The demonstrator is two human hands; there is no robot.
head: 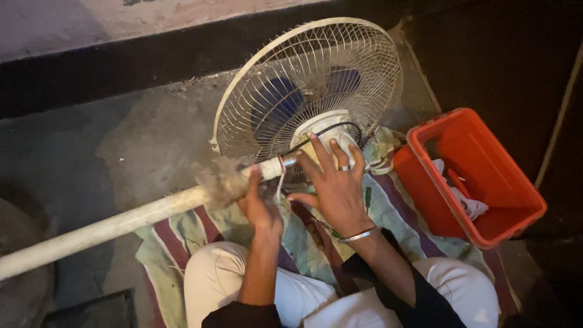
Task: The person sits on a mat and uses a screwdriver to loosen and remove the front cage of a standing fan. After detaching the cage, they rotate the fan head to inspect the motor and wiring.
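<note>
The pedestal fan (306, 91) lies tipped over on the floor (121, 140), its wire cage resting against the dark base of the wall so that the white motor housing (328, 130) at the back faces up toward the person, within easy reach; the pale pole (121, 222) runs out to the left and crosses just above the striped cloth (182, 240), which is spread under the work and under the person's knees, seemingly to keep parts and clothing off the gritty concrete; the left hand (260, 203) wraps around the pole where it meets the housing, its fingers closed on the pole beside a clump of grey dust (218, 182), which steadies the fan; the right hand (334, 179) lies flat against the housing with fingers spread wide, holding nothing, pressing by the black cable (328, 129) that loops over it; thin white wires (279, 182) hang between the two hands; an orange plastic crate (480, 176) sits close at the right, just beside the cloth's edge, with a rag and a small tool inside, kept near the working hand.
</note>
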